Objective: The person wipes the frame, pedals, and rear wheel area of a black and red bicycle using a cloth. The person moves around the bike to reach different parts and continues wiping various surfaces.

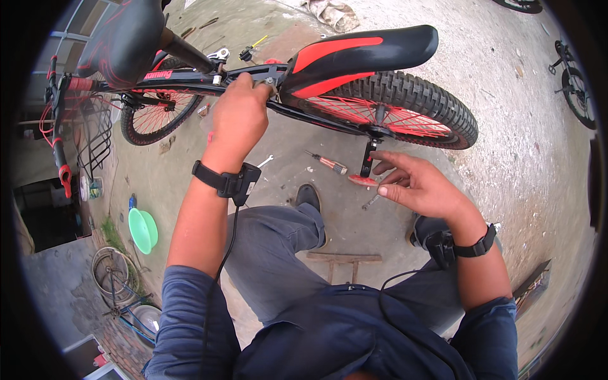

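Note:
A black and red bicycle stands across the upper view, its saddle [123,47] at the left and its knobby rear tyre [437,104] at the right. My left hand [242,111] is closed at the bicycle frame [304,115], beside a metal bolt by the black and red rear mudguard [367,54]. Its fingertips are hidden. Below the rear hub hangs a black arm, apparently a kickstand [367,161], with a flat red foot [362,181]. My right hand [421,183] is beside it, fingers apart and slightly curled, fingertips at the arm and thumb near the foot.
On the concrete lie a screwdriver [327,163], a spanner [266,162] and another metal tool [371,201]. A low wooden stool [342,258] stands between my feet. A green basin [142,230] and old wheel parts [114,272] are at left; another bicycle [575,92] stands far right.

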A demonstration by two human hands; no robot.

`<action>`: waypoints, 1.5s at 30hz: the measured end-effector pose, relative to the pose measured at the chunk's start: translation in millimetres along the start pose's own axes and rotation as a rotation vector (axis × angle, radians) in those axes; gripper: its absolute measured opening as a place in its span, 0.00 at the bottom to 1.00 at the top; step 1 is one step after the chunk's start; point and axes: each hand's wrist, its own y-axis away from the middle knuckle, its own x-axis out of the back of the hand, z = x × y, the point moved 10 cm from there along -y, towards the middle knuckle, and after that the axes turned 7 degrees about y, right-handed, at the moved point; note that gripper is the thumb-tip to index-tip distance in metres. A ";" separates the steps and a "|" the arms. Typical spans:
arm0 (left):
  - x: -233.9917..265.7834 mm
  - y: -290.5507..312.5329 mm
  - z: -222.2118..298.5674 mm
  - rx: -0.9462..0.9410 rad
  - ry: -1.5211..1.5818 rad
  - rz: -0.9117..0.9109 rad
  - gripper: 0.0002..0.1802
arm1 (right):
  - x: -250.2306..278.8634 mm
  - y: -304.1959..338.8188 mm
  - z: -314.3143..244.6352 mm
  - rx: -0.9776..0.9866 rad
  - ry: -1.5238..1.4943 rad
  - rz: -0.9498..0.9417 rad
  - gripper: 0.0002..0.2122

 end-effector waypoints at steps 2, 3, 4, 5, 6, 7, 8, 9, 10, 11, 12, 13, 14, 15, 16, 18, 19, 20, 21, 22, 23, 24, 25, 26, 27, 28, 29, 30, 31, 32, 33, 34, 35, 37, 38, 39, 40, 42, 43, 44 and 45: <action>15.9 -3.3 -4.5 0.068 0.058 0.154 0.14 | -0.6 0.5 -1.4 0.002 -0.006 0.003 0.30; 19.0 -6.0 -5.5 0.091 0.076 0.211 0.13 | -1.9 0.4 -1.4 -0.002 -0.004 0.001 0.30; 9.5 -9.3 -2.1 0.076 0.089 0.146 0.13 | -2.7 0.3 -2.0 -0.001 0.001 0.003 0.31; 1.8 -10.6 2.2 0.056 0.099 0.106 0.13 | -4.7 0.5 -1.8 -0.006 0.005 -0.005 0.31; -4.6 -10.7 4.9 0.033 0.109 0.067 0.13 | -5.1 0.4 -2.1 -0.004 0.008 -0.004 0.31; -10.6 -6.6 2.5 0.075 0.082 0.030 0.13 | -5.1 0.6 -4.5 0.021 0.007 -0.005 0.31; -10.5 -3.3 1.8 0.062 0.081 0.025 0.13 | -4.7 0.6 -2.0 0.002 0.026 -0.004 0.31; -12.5 0.1 0.2 0.058 0.089 -0.008 0.14 | -3.5 0.9 -1.7 0.007 0.043 -0.006 0.31; -13.2 1.6 -2.0 0.056 0.098 -0.028 0.14 | -1.3 1.0 -6.3 0.064 0.045 -0.001 0.31; -12.3 2.8 -11.8 0.142 0.224 -0.011 0.14 | 0.7 1.3 -3.5 0.050 0.065 0.007 0.31; -12.1 3.6 -20.4 0.228 0.354 0.022 0.14 | 3.0 2.0 -5.8 0.087 0.071 0.021 0.31; -9.3 4.3 -28.0 0.302 0.483 0.098 0.14 | 4.9 2.6 -8.2 0.125 0.080 0.033 0.31; -20.7 3.6 -32.7 0.396 0.655 0.074 0.15 | 6.2 2.7 -6.9 0.126 0.078 0.035 0.31; -32.2 1.6 -32.8 0.473 0.828 0.086 0.15 | 7.2 2.8 -5.7 0.123 0.074 0.036 0.31; -50.2 4.6 -35.0 0.611 0.989 0.051 0.16 | 8.1 2.9 -4.9 0.119 0.068 0.039 0.31; -59.6 7.4 -33.5 0.667 1.162 0.102 0.17 | 8.8 2.6 -1.1 0.081 0.046 0.039 0.31; -68.7 10.2 -32.9 0.719 1.285 0.076 0.18 | 8.8 2.5 -0.2 0.068 0.032 0.037 0.31; -68.7 11.1 -32.0 0.694 1.347 0.074 0.17 | 6.9 2.4 3.1 0.031 0.007 0.026 0.31; -62.0 8.3 -28.9 0.594 1.435 0.108 0.16 | 6.7 2.3 0.7 0.051 0.018 0.028 0.31; -50.2 10.8 -31.8 0.526 1.062 0.083 0.15 | 5.0 2.2 0.9 0.047 0.020 0.023 0.32; -34.4 9.1 -26.0 0.380 0.715 0.094 0.15 | 3.6 1.5 1.5 0.043 0.023 0.018 0.32; -28.3 7.6 -16.7 0.272 0.373 0.057 0.14 | 3.2 0.7 0.3 0.059 0.026 0.017 0.32; -31.0 10.4 -18.5 0.301 0.344 0.022 0.14 | 2.2 -0.7 -0.7 0.076 0.027 0.020 0.32; -28.7 8.9 -16.4 0.284 0.388 0.053 0.13 | 0.9 -1.8 -1.2 0.090 0.025 0.017 0.32; -25.7 9.8 -14.7 0.271 0.431 0.080 0.13 | -0.3 -2.3 -0.7 0.092 0.041 0.015 0.32; -21.9 7.7 -12.9 0.247 0.477 0.119 0.13 | -0.2 -3.4 -0.6 0.100 0.062 0.017 0.31; -26.3 8.3 -14.4 0.279 0.431 0.065 0.13 | 0.0 -3.4 -0.4 0.105 0.082 0.018 0.31; -29.0 10.5 -16.1 0.302 0.389 0.016 0.13 | 0.1 -3.4 0.0 0.109 0.084 0.016 0.31; -34.9 11.8 -19.6 0.339 0.348 -0.060 0.13 | 0.9 -3.3 0.3 0.113 0.087 0.016 0.31; -36.9 12.8 -20.7 0.345 0.364 -0.094 0.13 | 1.5 -2.7 0.5 0.117 0.088 0.015 0.31; -41.8 15.6 -22.7 0.367 0.379 -0.158 0.14 | 2.5 -2.3 1.8 0.110 0.097 0.017 0.31; -43.5 18.0 -22.5 0.368 0.397 -0.187 0.14 | 3.4 -1.8 3.0 0.101 0.104 0.019 0.31; -41.5 22.1 -23.9 0.395 0.449 -0.157 0.14 | 4.1 -1.2 4.3 0.094 0.111 0.021 0.31; -33.3 29.9 -20.9 0.401 0.564 -0.022 0.16 | 4.4 -0.5 4.5 0.100 0.092 0.021 0.32; -31.3 35.1 -17.6 0.393 0.550 0.019 0.15 | 4.3 -0.1 4.9 0.102 0.083 0.021 0.32; -28.6 39.9 -16.5 0.387 0.535 0.061 0.14 | 3.8 0.2 5.2 0.103 0.087 0.020 0.32; -27.0 43.2 -16.4 0.376 0.522 0.090 0.13 | 2.9 0.7 5.3 0.104 0.090 0.017 0.32; -15.1 47.9 -33.2 0.426 0.422 0.214 0.13 | 1.5 1.9 4.9 0.106 0.080 0.013 0.32; -12.1 48.8 -45.4 0.475 0.373 0.242 0.13 | 1.2 2.5 4.6 0.105 0.068 0.013 0.32; -4.1 46.0 -50.8 0.442 0.356 0.319 0.13 | 1.0 3.2 4.3 0.103 0.056 0.013 0.32; 0.7 44.9 -56.6 0.438 0.337 0.369 0.13 | 0.5 3.5 4.7 0.092 0.056 0.010 0.32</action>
